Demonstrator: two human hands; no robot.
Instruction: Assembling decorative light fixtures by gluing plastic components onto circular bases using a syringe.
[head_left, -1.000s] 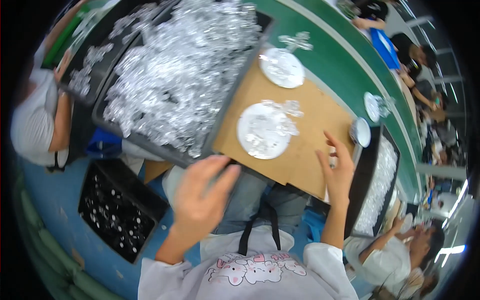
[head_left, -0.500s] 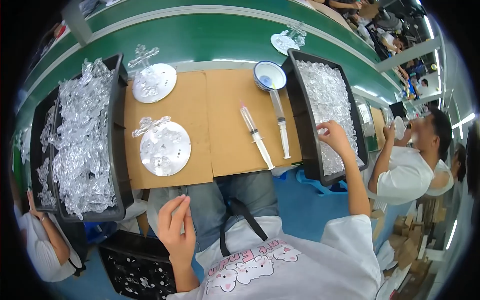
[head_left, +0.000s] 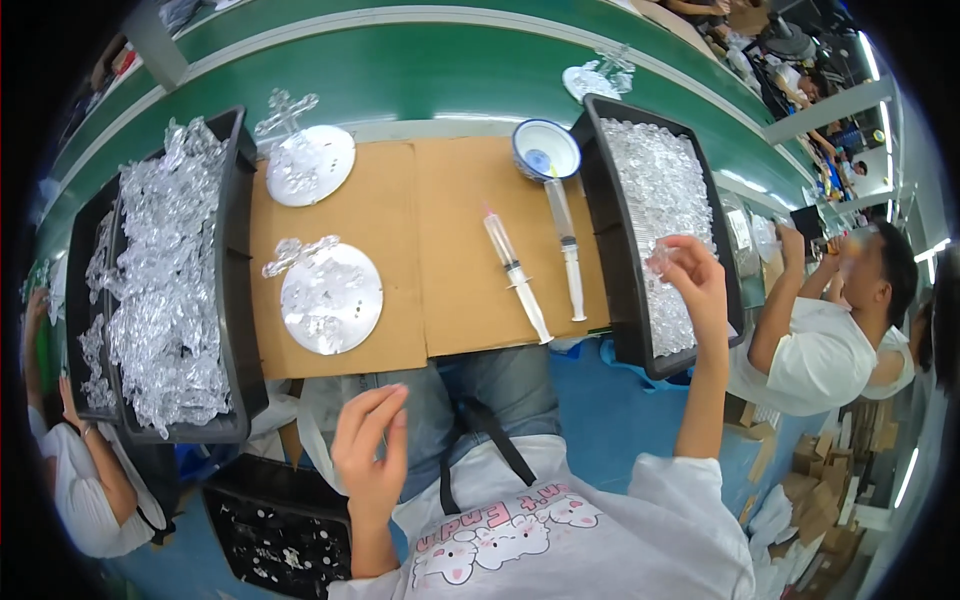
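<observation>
Over right-hand bin, right fingers; grip unclear

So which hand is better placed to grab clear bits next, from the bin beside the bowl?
Probably the right hand: it is over the black bin, at the clear bits. The left hand is near the lap, farther away.

Right hand shifted from cardboard to right-side bin.
</observation>
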